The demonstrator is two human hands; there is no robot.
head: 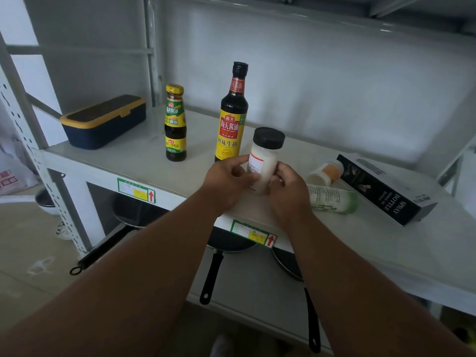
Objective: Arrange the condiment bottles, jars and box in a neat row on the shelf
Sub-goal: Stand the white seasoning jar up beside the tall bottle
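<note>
Both hands, left hand (226, 176) and right hand (288, 186), pinch black-capped clear plastic jar of white granules (264, 161) upright, just right of tall dark soy sauce bottle (231, 117), likely next in row on grey metal shelf (134, 155).

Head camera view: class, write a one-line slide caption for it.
Both hands hold a black-capped white jar upright over the shelf, beside two standing sauce bottles.

Navy box (103, 124) with yellow-rimmed lid; white jar (264, 163), black cap.
</note>
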